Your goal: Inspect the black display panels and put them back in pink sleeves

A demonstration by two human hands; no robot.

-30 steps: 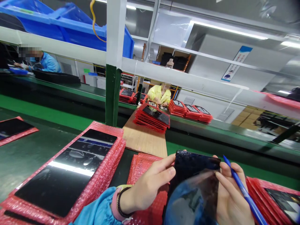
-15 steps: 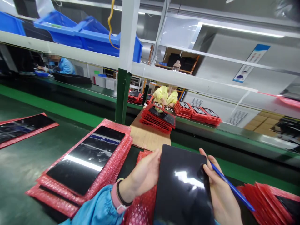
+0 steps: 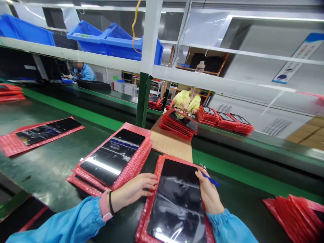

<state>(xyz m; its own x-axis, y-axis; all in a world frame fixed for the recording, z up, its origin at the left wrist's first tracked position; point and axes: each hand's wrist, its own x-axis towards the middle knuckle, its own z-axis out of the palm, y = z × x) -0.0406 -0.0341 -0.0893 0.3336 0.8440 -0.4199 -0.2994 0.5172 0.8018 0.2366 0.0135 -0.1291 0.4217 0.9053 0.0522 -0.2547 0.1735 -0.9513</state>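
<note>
A glossy black screen panel [image 3: 178,199] lies face up on red bubble wrap [image 3: 143,216], directly in front of me. My right hand [image 3: 210,194] rests at its upper right edge, fingers bent at the rim, with a blue pen [image 3: 212,181] tucked in the same hand. On the other side, my left hand [image 3: 138,189] has its fingers stretched out and apart at the left border of the bubble wrap, holding nothing. Just left of that hand is a stack of red bubble-wrap sheets with another black screen panel [image 3: 113,155] on top.
Another panel [image 3: 50,130] on red wrap lies farther left. Red bubble-wrap pouches [image 3: 295,214] are piled at the right. A wooden board [image 3: 174,143] bears a stack of wrapped panels [image 3: 178,123] ahead, near a green post [image 3: 143,101]. A person in yellow [image 3: 186,99] works beyond.
The panel, held tilted up between both hands before, now lies flat on the bubble wrap. My left hand has come off it and moved left. The view has swung leftward.
</note>
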